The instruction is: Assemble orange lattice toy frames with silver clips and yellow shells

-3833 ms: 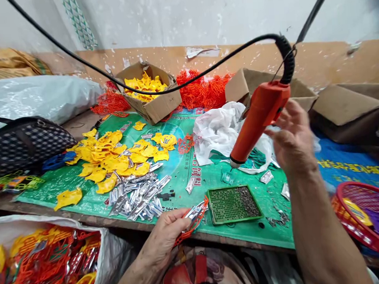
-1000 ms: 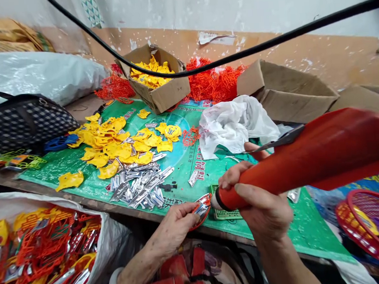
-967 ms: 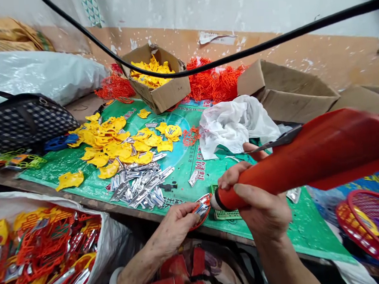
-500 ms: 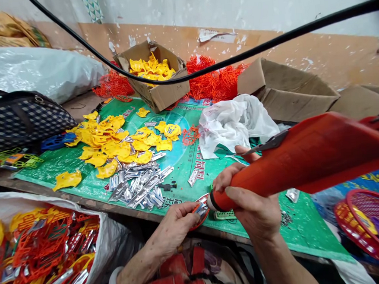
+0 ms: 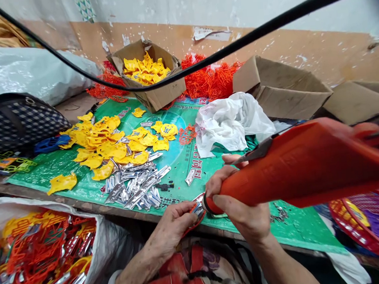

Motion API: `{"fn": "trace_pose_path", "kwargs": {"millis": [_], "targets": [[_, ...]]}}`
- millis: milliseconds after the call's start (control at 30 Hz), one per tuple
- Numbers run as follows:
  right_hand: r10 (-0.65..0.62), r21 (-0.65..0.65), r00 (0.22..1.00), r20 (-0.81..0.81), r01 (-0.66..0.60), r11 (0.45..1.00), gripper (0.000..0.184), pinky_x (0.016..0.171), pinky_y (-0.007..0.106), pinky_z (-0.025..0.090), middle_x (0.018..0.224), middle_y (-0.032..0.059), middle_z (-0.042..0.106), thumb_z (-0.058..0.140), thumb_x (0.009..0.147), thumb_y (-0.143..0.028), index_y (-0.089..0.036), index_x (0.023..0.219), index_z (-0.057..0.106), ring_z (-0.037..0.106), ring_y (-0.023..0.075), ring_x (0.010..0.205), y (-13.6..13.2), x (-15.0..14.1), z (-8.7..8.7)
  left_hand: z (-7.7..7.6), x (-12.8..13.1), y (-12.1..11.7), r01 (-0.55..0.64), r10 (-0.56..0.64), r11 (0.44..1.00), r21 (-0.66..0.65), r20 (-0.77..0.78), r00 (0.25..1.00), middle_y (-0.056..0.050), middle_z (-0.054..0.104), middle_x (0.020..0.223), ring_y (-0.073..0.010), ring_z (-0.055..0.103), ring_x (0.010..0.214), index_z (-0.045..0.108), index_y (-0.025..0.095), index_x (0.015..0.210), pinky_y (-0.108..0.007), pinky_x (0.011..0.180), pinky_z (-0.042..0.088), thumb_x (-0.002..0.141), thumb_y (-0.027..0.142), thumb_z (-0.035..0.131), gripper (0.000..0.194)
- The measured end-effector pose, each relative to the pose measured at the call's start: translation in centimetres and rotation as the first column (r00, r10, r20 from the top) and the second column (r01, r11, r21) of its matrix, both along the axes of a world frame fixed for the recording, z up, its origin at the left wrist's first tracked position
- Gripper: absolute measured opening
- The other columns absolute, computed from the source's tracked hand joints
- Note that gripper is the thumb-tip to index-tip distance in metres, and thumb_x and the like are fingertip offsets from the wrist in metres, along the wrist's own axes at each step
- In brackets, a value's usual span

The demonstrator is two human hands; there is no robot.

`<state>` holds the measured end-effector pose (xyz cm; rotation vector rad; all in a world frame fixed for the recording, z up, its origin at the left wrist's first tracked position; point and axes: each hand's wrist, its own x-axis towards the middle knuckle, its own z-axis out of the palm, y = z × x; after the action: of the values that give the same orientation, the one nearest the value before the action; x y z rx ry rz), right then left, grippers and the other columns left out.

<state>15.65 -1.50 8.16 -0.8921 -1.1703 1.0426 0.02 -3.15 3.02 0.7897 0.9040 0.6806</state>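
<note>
My left hand (image 5: 169, 227) pinches a small red-edged plastic part with a silvery metal face (image 5: 198, 209) at the table's front edge. Wrapped around the neck of a red electric screwdriver (image 5: 295, 165) is my right hand (image 5: 241, 212). The black-collared nose of the screwdriver meets the part, so its bit and the contact point are hidden. Left of the hands lies a heap of shiny metal pieces (image 5: 137, 186), with many yellow plastic pieces (image 5: 102, 144) behind it. A few small screws or similar bits (image 5: 279, 213) lie right of my right hand.
A white sack (image 5: 113, 238) of red and yellow parts stands front left. Behind are a cardboard box (image 5: 163, 96) of yellow pieces, red plastic parts (image 5: 217, 79) and a white plastic bag (image 5: 233, 121). A red basket (image 5: 345, 230) sits right. A black cable (image 5: 185, 75) hangs across the view.
The scene has shifted slightly left in view. The screwdriver's rear end has swung a little lower, and its nose stays against the part in my left hand.
</note>
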Motion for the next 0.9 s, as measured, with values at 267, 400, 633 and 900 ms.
{"fn": "trace_pose_path", "kwargs": {"millis": [267, 400, 633, 900], "targets": [[0.03, 0.033, 0.995, -0.098, -0.027, 0.999, 0.03, 0.072, 0.038, 0.054, 0.072, -0.0032, 0.061, 0.072, 0.068, -0.02, -0.024, 0.095, 0.061, 0.059, 0.0161, 0.065, 0.1, 0.2, 0.6, 0.0, -0.1, 0.1, -0.032, 0.031, 0.998, -0.046, -0.018, 0.999, -0.003, 0.07, 0.074, -0.0182, 0.06, 0.071, 0.077, 0.015, 0.094, -0.028, 0.071, 0.044, 0.069, 0.033, 0.075, 0.031], [-0.128, 0.023, 0.985, -0.116, 0.132, 0.991, 0.036, 0.07, 0.038, 0.052, 0.069, -0.0047, 0.061, 0.073, 0.066, -0.021, -0.025, 0.1, 0.061, 0.058, 0.016, 0.062, 0.5, 2.1, 1.3, 0.0, 0.2, 0.6, -0.109, 0.109, 0.993, -0.044, -0.007, 0.994, -0.003, 0.075, 0.085, -0.0185, 0.063, 0.079, 0.077, 0.018, 0.099, -0.027, 0.077, 0.046, 0.073, 0.03, 0.073, 0.03], [-0.392, 0.024, 0.92, 0.001, 0.392, 0.92, 0.024, 0.059, 0.034, 0.049, 0.064, -0.0037, 0.063, 0.073, 0.061, -0.016, -0.021, 0.082, 0.062, 0.058, 0.0156, 0.056, 1.5, 6.0, -1.1, -1.1, 0.7, 1.1, -0.297, 0.296, 0.947, -0.122, -0.026, 0.955, -0.001, 0.077, 0.085, -0.0147, 0.064, 0.072, 0.076, 0.019, 0.094, -0.023, 0.071, 0.048, 0.066, 0.03, 0.079, 0.03], [-0.399, 0.034, 0.916, 0.037, 0.398, 0.917, 0.015, 0.059, 0.034, 0.05, 0.062, -0.0023, 0.063, 0.074, 0.062, -0.019, -0.019, 0.068, 0.06, 0.058, 0.0153, 0.056, 1.3, 6.7, -2.6, -1.6, 0.1, 1.3, -0.174, 0.174, 0.985, 0.012, -0.153, 0.973, 0.0, 0.072, 0.08, -0.0115, 0.056, 0.064, 0.074, 0.018, 0.097, -0.02, 0.059, 0.04, 0.074, 0.032, 0.074, 0.027]]}}
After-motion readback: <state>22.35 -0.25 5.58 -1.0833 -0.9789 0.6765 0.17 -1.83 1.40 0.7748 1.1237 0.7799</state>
